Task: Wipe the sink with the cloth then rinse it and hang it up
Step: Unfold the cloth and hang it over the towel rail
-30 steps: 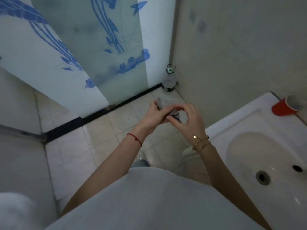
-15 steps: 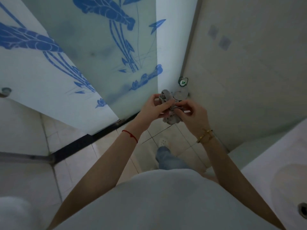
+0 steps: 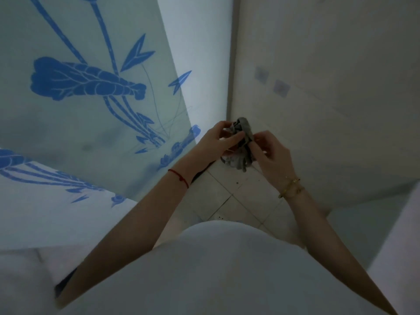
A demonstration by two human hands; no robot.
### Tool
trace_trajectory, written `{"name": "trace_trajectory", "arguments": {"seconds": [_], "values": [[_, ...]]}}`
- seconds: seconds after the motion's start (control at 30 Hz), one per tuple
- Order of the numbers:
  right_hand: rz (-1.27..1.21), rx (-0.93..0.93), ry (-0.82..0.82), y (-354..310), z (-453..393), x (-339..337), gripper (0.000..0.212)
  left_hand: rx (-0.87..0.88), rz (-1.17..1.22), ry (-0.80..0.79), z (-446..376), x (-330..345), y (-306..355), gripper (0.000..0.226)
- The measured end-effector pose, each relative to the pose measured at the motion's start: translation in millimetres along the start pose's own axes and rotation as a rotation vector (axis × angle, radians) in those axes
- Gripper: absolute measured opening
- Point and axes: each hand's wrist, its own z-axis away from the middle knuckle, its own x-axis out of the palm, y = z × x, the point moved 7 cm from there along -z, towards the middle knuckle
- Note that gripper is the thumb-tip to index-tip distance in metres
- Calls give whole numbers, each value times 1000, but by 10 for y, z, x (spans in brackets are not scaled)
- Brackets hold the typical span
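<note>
A small grey cloth (image 3: 243, 142), bunched and crumpled, hangs between both hands in front of the wall corner. My left hand (image 3: 219, 142) pinches its upper left part with thumb and fingers. My right hand (image 3: 271, 153) grips its right side, fingers curled around the fabric. The lower end of the cloth dangles free below the hands. Only the white edge of the sink (image 3: 400, 235) shows at the far right; its basin is out of view.
A frosted glass door with blue plant print (image 3: 91, 98) fills the left. A plain beige wall (image 3: 329, 98) rises on the right, meeting the glass at a corner. Pale floor tiles (image 3: 238, 196) lie below the hands. A bottle (image 3: 227, 160) is partly hidden behind the cloth.
The view has swung up and left, so the sink basin and red cup have left the frame. Both hands have risen toward the wall corner, still working the cloth between them.
</note>
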Motion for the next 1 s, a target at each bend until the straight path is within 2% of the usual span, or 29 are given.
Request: {"name": "trace_trajectory", "arguments": {"seconds": [0.03, 0.1, 0.3, 0.5, 0.67, 0.77, 0.83, 1.0], "values": [[3, 22, 13, 31, -64, -27, 1, 9, -22, -31, -104, 10, 27, 53], [-8, 70, 62, 98, -168, -76, 8, 22, -70, -89, -292, 27, 83, 41], [25, 157, 242, 189, -392, -198, 14, 124, -266, -269, -734, 122, 379, 20], [-101, 382, 494, 433, -520, -351, 25, 175, -339, -408, -1139, 133, 620, 32], [-58, 381, 562, 255, -641, -525, 17, 365, -632, -439, -1424, 1, 797, 38], [-37, 358, 591, 121, -680, -609, 15, 437, -693, -470, -1552, -116, 915, 37], [11, 311, 586, 14, -700, -651, 14, 395, -682, -490, -1632, -160, 948, 32], [89, 205, 580, -324, -777, -770, 17, 5, -359, -652, -1697, -64, 880, 22]]}}
